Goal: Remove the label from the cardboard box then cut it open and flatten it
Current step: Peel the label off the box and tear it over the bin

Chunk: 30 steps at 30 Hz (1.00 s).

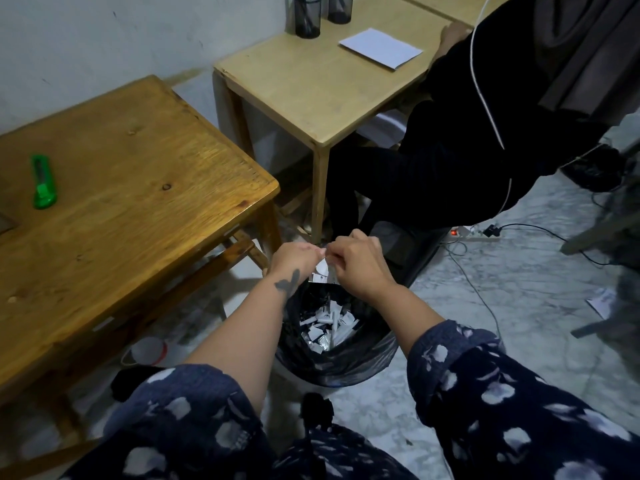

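My left hand (294,259) and my right hand (356,261) meet above a black-lined waste bin (367,362) on the floor. Both pinch a small white label (322,271) between their fingertips, and it hangs crumpled over the bin's mouth. Inside the bin lie several torn white paper scraps (329,327). A green utility knife (44,181) rests on the brown wooden table (138,188) at the left, far from both hands. A grey corner at the table's left edge (5,221) may be the cardboard box; most of it is out of frame.
A lighter wooden table (311,84) behind holds a white sheet (381,48) and two dark cups (306,15). A person in black (485,150) sits at the right. Cables and a power strip (464,232) lie on the marble floor. A white cup (149,351) lies under the brown table.
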Available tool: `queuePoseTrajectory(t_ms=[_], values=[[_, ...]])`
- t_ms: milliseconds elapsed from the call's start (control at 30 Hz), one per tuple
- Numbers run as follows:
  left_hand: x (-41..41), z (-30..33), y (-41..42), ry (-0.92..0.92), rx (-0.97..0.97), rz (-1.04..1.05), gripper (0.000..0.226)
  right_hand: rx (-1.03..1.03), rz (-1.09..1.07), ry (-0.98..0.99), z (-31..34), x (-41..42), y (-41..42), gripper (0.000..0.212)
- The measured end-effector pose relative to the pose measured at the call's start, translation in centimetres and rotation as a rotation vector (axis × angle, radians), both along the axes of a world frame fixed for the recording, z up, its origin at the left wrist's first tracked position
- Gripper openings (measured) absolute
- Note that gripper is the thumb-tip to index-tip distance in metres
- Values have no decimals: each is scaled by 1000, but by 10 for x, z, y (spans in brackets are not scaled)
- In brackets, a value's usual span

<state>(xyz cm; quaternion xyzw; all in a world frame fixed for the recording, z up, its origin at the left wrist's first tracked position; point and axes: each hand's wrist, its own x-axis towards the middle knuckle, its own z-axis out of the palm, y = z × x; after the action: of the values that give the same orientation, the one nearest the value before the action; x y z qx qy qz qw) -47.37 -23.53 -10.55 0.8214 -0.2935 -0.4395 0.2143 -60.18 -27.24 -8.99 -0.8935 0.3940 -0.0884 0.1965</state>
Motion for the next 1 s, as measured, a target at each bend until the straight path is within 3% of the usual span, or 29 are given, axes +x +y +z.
queuePoseTrajectory(t_ms=[133, 167, 267, 367, 467, 600, 700, 867, 1000], values=[[13, -15, 7, 42, 27, 294, 40, -123, 56, -133, 1, 2, 17, 13], [20, -16, 12, 20, 44, 334, 39, -86, 15, -153, 0, -3, 15, 11], [31, -23, 24, 73, -152, 439, 21, 43, -137, -114, -7, -24, 3, 17], [17, -24, 23, 135, -204, 339, 17, 246, -256, -129, -13, -31, -4, 24], [-7, -31, 16, -23, -229, 163, 23, 367, -344, -122, -23, -27, -5, 26], [-28, -48, 11, -171, -244, -48, 28, 440, -468, -141, -38, -32, -3, 14], [-36, -59, 9, -167, -182, -109, 29, 432, -533, -121, -47, -40, -2, 11], [-43, -71, 7, -78, -69, -146, 24, 383, -535, 21, -64, -49, -3, 29], [-33, -70, 8, -48, -20, -175, 22, 565, -508, 88, -74, -45, -9, 30]])
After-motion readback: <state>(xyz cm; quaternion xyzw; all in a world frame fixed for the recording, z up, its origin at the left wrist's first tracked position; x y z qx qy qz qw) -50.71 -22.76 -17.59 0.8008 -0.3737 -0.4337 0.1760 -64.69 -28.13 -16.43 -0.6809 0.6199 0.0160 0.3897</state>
